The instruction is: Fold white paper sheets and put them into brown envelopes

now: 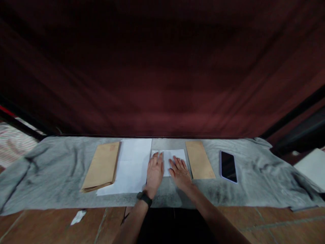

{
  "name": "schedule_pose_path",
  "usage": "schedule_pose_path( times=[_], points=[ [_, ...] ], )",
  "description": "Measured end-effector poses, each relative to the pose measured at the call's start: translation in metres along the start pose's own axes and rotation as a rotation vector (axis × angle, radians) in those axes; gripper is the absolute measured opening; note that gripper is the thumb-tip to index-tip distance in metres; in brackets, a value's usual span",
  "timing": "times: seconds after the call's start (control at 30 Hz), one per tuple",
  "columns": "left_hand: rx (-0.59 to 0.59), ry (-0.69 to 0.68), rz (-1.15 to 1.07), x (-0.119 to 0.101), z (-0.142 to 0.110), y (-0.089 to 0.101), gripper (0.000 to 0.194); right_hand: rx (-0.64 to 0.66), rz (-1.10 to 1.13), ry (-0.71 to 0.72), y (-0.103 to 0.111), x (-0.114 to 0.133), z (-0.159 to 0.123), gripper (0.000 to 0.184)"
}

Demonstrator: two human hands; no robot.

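Paper part-hidden under left hand, right hand

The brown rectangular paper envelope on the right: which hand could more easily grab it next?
Probably the right hand, resting on the small white paper close beside the envelope; the left hand lies farther away.

No legible writing anywhere

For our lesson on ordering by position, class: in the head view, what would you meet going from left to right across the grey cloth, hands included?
Brown paper stack → large white paper → left hand → right hand → separate brown paper piece → phone.
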State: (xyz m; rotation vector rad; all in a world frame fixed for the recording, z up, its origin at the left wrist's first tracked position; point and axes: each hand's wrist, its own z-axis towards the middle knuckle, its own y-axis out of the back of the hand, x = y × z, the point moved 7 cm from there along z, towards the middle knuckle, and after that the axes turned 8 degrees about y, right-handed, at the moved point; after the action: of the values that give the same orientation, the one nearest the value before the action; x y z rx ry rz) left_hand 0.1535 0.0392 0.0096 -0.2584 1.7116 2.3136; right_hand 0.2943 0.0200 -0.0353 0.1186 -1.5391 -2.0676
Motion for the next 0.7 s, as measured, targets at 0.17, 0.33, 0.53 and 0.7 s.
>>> schedule_pose_path(
  times=[0.17, 0.33, 0.53, 0.7],
  points=[
    [0.105, -0.031, -0.021, -0.017, -0.010, -0.032, 0.051, 0.004, 0.039, -0.033, 0.002, -0.006, 0.006, 0.047],
    [0.135, -0.060, 0.042, -0.014, -0.012, -0.039, 0.055, 0.015, 0.073, 0.009, 0.002, 0.009, 0.040, 0.050],
    [0.166, -0.097, 0.138, -0.015, -0.013, -0.041, 0.060, 0.058, 0.041, -0.006, -0.015, 0.017, 0.061, 0.048],
    [0.132, -0.095, 0.203, -0.015, -0.012, -0.043, 0.056, 0.000, -0.081, -0.072, -0.015, -0.007, 0.045, 0.048]
  ],
)
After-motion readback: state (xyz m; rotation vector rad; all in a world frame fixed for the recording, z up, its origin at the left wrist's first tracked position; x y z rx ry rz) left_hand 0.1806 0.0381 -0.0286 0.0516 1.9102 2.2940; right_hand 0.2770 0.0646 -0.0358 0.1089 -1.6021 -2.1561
